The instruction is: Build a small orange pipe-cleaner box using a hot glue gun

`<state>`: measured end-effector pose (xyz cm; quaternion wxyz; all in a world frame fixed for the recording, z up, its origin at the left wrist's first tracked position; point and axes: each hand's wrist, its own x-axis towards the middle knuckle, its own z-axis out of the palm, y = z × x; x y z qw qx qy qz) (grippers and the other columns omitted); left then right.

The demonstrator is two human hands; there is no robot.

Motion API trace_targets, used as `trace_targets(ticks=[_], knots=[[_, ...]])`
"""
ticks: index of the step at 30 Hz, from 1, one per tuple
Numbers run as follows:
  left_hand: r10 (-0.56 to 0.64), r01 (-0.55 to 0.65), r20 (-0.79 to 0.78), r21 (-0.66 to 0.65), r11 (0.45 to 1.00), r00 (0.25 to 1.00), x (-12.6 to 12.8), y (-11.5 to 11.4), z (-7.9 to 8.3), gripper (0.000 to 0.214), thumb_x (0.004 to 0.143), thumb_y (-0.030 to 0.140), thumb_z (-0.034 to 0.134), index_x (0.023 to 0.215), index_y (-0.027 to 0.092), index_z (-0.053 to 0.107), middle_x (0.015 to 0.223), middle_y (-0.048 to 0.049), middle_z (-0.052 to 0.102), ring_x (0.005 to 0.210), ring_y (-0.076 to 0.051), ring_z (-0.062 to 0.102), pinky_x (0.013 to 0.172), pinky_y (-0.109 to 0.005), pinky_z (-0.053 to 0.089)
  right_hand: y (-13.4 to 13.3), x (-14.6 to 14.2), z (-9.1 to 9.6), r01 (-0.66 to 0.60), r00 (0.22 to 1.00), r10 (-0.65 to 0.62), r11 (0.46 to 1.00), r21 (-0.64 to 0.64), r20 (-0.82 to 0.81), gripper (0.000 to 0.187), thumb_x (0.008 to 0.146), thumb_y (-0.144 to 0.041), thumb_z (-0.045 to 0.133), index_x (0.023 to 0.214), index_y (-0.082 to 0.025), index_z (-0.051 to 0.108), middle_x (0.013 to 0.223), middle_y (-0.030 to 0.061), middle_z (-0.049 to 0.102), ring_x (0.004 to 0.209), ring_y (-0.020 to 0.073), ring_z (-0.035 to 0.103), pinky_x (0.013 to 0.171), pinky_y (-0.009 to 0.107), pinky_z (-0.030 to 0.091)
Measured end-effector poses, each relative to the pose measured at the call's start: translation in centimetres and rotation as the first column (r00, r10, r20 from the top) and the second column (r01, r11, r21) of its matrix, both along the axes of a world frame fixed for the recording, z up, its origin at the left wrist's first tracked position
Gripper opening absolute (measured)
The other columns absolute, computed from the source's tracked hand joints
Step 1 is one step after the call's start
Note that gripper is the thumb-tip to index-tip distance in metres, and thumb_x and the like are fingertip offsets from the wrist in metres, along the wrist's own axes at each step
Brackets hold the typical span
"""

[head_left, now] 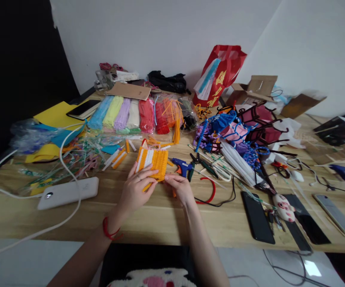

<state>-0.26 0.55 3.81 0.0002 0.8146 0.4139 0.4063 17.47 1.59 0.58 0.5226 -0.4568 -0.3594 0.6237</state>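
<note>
An orange panel with white stripes, made of fuzzy pipe cleaners side by side, is held up over the middle of the table. My left hand, with a ring and a red wrist cord, is closed on its left and lower part, fingers across the front. My right hand pinches at the lower right corner; a short orange piece shows below its fingers, and how it joins the panel is hidden. Just right of the panel lie a blue glue gun and dark-handled pliers. Orange and white pipe-cleaner bundles lie to the left.
Bagged coloured pipe cleaners line the back. A white power bank with a looping cable sits at left. Finished blue and maroon pieces heap at right, near a red bag. A black phone lies front right.
</note>
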Motion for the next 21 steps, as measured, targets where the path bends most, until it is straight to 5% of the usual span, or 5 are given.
trace_targets(ticks=[21], knots=[[0.006,-0.006,0.013,-0.005,1.0,1.0,0.02,-0.07,0.03,0.011,0.08,0.012,0.063,0.078,0.023,0.065,0.107,-0.0008,0.073,0.113,-0.023,0.063,0.117,-0.052,0.026,0.02,0.13,0.97,-0.01,1.0,0.01,1.0,-0.029,0.011,0.018,0.055,-0.035,0.084,0.068,-0.024,0.078,0.084,0.0029,0.076,0.083,0.0203,0.068,0.09,0.035,0.049]])
